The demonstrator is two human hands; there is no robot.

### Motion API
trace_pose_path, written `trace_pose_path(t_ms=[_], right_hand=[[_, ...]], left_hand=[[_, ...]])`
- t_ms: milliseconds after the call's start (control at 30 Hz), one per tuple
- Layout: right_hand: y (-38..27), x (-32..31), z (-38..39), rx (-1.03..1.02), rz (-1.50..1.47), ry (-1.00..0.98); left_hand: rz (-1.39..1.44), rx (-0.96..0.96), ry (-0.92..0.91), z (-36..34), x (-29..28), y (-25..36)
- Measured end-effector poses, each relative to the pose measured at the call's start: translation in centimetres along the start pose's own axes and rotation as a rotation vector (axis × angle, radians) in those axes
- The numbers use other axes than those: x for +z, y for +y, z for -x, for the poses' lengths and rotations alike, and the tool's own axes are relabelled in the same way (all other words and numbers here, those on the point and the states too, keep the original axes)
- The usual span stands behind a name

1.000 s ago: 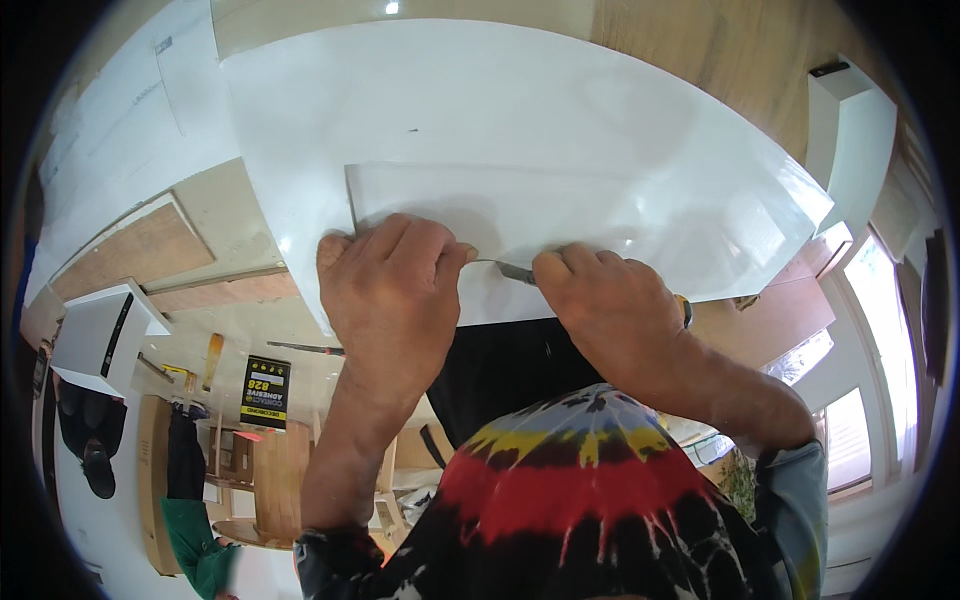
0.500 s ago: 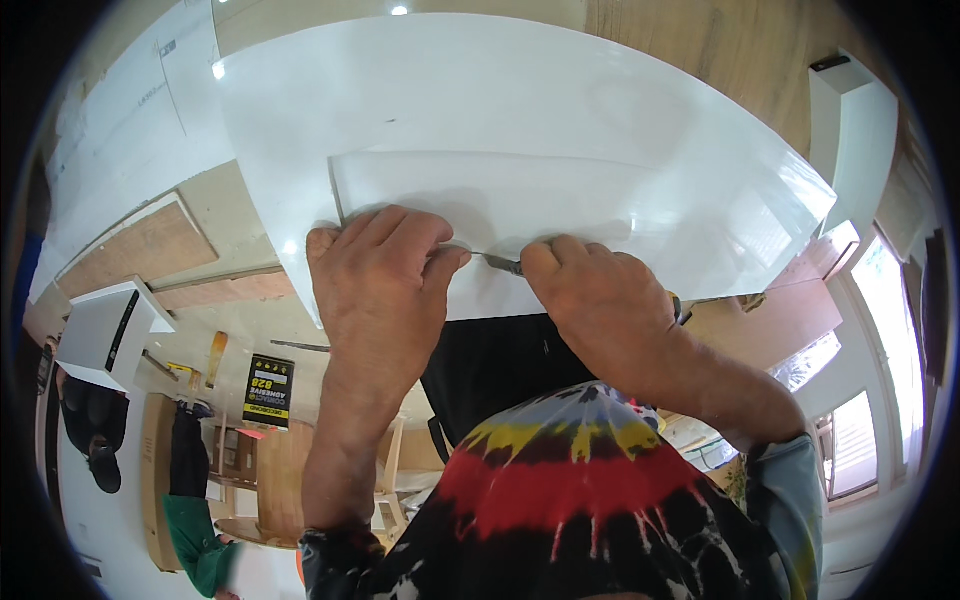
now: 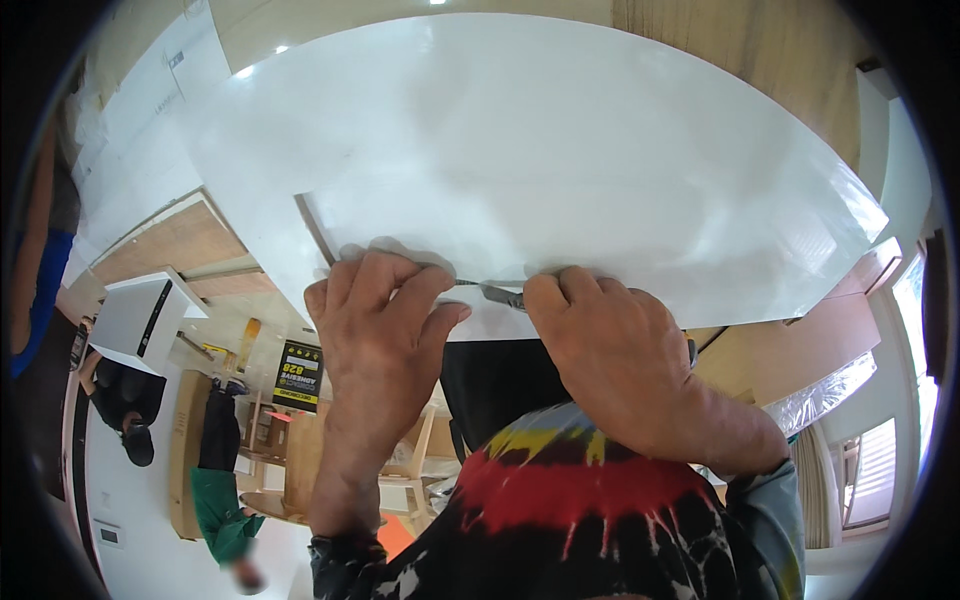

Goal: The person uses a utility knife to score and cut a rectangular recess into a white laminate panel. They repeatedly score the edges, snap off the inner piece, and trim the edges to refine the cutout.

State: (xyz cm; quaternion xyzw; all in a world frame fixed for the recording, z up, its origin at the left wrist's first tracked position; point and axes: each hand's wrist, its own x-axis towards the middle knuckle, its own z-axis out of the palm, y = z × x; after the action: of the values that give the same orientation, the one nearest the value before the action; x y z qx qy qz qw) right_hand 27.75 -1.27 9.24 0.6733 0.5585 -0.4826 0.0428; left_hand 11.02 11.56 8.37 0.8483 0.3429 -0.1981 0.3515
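A large glossy white sheet (image 3: 600, 160) lies before me, its far edge curving in the fisheye picture. My right hand (image 3: 625, 365) is closed around a utility knife (image 3: 503, 296), most of it hidden in the grip. The knife's blade points left at a thin dark slit in the sheet, near the front edge. My left hand (image 3: 385, 320) rests on the sheet just left of the blade. Its fingers are bent with their tips down, and thumb and index finger stand apart with nothing visible between them. A narrow grey gap (image 3: 315, 230) runs obliquely behind that hand.
Wooden boards (image 3: 165, 245) and a white box-like unit (image 3: 140, 318) are at the left. A black-and-yellow adhesive can (image 3: 298, 375) stands below them. Two people work at the lower left; another person's arm (image 3: 40, 260) shows at the left rim. Wrapped panels (image 3: 820, 395) lie right.
The view has shifted, so sheet and hands appear lower. My left thumb and index finger have spread wider. The long line across the sheet no longer shows. My right hand keeps the knife.
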Motion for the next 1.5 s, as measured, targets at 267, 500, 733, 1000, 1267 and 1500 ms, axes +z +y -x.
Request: trace_pose_path(t_ms=[267,500,733,1000,1267,1500], right_hand=[[4.2,0.0,1.7,0.106,-0.533,0.18],[5.0,0.2,1.5,0.106,-0.683,0.239],[4.7,1.0,1.9,0.141,-0.705,0.345],[7.5,7.3,8.4,0.365,-0.883,0.433],[8.2,7.5,8.2,0.514,-1.353,0.551],[9.3,8.4,8.5,0.411,-1.177,0.572]], left_hand=[[-0.051,-0.062,-0.036,-0.1,-0.1,0.8],[-0.075,-0.089,-0.067,-0.4,-0.5,1.5],[-0.069,0.145,0.403,4.4,1.8,-2.1],[0.686,-0.581,0.743,0.7,5.0,-4.9],[0.319,-0.669,0.873,-0.5,6.2,-4.8],[0.305,-0.691,0.83,-0.9,6.3,-4.7]])
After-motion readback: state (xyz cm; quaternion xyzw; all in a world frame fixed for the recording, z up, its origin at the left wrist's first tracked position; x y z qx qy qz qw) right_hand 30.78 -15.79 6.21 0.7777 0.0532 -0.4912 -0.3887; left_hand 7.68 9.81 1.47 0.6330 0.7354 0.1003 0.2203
